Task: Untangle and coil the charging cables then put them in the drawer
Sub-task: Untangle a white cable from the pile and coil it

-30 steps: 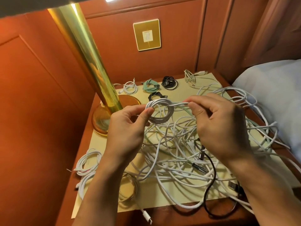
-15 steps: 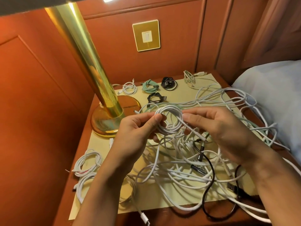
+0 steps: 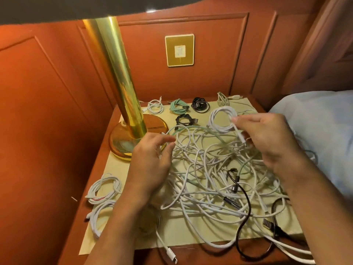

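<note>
Risk: coil (image 3: pixel 212 120) has no tie seen; w/ a light pinch loops may spring open, plug end may snag tangle (image 3: pixel 210 188) below.
Look: white, small tight ring, plug dangling.
Where: held above mat's (image 3: pixel 118 169) back-rt, near done coils (image 3: pixel 178 109).
Rt hand (image 3: pixel 267 138): thumb + fingers pinch coil rim.
Lt hand (image 3: pixel 150 163): fingers relaxed, empty, over tangle.

Blur smears the left hand (image 3: pixel 150 163) and its fingers (image 3: pixel 168 139), so whether they touch the tangle (image 3: pixel 208 169) cannot be told. The right hand (image 3: pixel 267 138) covers part of the coiled cable (image 3: pixel 219 119) it pinches. The left forearm (image 3: pixel 122 226) hides part of 1 pale coil (image 3: pixel 150 220), and the lampshade (image 3: pixel 57 8) is cut off above.
</note>
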{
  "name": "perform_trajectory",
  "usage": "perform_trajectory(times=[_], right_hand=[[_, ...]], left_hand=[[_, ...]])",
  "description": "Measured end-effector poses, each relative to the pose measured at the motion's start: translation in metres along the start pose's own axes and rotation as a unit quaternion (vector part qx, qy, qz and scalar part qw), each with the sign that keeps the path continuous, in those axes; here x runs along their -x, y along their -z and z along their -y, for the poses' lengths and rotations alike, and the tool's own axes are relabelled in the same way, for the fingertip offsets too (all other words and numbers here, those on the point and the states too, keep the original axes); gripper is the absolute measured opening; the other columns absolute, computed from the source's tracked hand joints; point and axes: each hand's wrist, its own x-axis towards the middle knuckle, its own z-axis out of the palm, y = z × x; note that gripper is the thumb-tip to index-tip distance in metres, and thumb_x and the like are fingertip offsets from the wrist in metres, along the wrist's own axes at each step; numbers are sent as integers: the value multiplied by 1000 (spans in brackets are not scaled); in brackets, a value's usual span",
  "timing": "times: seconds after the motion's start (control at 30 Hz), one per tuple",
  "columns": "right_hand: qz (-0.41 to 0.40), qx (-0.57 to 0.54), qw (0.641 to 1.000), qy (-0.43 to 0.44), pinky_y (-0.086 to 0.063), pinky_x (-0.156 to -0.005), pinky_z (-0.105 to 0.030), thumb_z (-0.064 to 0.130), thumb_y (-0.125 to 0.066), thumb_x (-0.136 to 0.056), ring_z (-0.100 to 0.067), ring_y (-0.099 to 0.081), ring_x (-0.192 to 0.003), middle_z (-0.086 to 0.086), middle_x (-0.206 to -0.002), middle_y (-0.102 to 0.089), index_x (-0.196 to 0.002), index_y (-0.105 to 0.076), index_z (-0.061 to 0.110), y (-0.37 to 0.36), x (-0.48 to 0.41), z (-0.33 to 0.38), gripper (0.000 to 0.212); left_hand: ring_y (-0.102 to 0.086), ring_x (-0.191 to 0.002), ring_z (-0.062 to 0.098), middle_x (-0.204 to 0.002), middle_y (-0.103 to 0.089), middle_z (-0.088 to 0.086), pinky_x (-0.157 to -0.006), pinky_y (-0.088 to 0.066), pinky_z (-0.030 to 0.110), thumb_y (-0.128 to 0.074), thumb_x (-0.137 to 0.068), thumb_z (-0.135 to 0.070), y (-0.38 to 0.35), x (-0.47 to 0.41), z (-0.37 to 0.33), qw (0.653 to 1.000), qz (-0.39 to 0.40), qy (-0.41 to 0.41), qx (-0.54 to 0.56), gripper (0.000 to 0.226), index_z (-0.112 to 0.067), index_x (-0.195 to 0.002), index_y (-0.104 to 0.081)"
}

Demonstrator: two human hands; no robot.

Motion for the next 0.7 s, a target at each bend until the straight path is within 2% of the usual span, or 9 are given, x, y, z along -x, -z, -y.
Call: perform_trajectory(times=[0.07,0.2,0.27,0.37,0.43,0.53,0.6,0.63,0.7], right_hand=[[-34,26,999,-18,-41,-52,-27,33,-79,-84,-10,-57,-48,2,-65,-70,-91,-80,12,-7,-24,8,22],[-26,81,992,-91,-31,-36,-16,23,-76,-88,-8,-48,-36,-3,-65,-62,-87,-70,7,-34,-70,25,17],[0,112,985,-132,-30,-35,-15,16,-74,-91,-10,-44,-36,-6,-68,-61,-90,-64,7,-46,-84,28,13],[30,140,974,-175,-29,-33,-11,12,-69,-96,-7,-41,-26,-13,-76,-69,-105,-60,4,-55,-94,25,16],[37,164,968,-188,-32,-35,-14,14,-71,-95,-10,-44,-29,-13,-78,-70,-107,-61,3,-58,-97,20,19],[-37,278,950,-135,-46,-56,-30,25,-80,-88,-24,-61,-66,-11,-83,-66,-87,-64,4,-56,-100,14,27],[-118,333,933,-67,-46,-69,-33,26,-78,-87,-26,-55,-84,-6,-85,-62,-74,-63,9,-53,-94,14,27],[-119,329,937,-19,-45,-70,-31,24,-76,-88,-24,-56,-86,-3,-87,-67,-74,-69,13,-52,-89,14,20],[-16,334,940,71,-45,-69,-26,21,-74,-91,-15,-61,-82,5,-85,-71,-75,-78,19,-55,-71,13,17]], left_hand=[[-59,-108,8,-114,-65,-7,-97,-50,32,-67,-98,-26,2,1,6,999,17,11,-28,17,-22,-111,-76],[-56,-113,9,-117,-63,-9,-101,-48,33,-67,-97,-27,6,1,12,998,42,28,-42,18,-24,-113,-75],[-55,-115,9,-118,-62,-9,-102,-46,32,-68,-97,-27,8,1,13,998,47,29,-36,18,-24,-113,-75],[-54,-116,9,-119,-61,-9,-104,-45,31,-69,-96,-25,10,2,15,998,53,30,-26,18,-24,-113,-75],[-54,-116,8,-119,-62,-9,-104,-44,30,-69,-96,-25,11,2,17,998,55,27,-23,17,-24,-112,-75],[-54,-115,7,-119,-62,-10,-104,-44,30,-70,-95,-24,12,2,20,998,54,26,-21,17,-24,-112,-75],[-54,-115,7,-120,-63,-10,-103,-44,29,-70,-95,-24,12,2,19,998,51,26,-21,18,-24,-112,-75],[-54,-115,7,-120,-63,-9,-103,-44,29,-70,-95,-24,12,2,18,998,50,27,-21,18,-24,-113,-75],[-55,-115,8,-119,-63,-9,-103,-45,30,-70,-95,-23,12,2,18,998,49,29,-19,18,-24,-113,-75]])
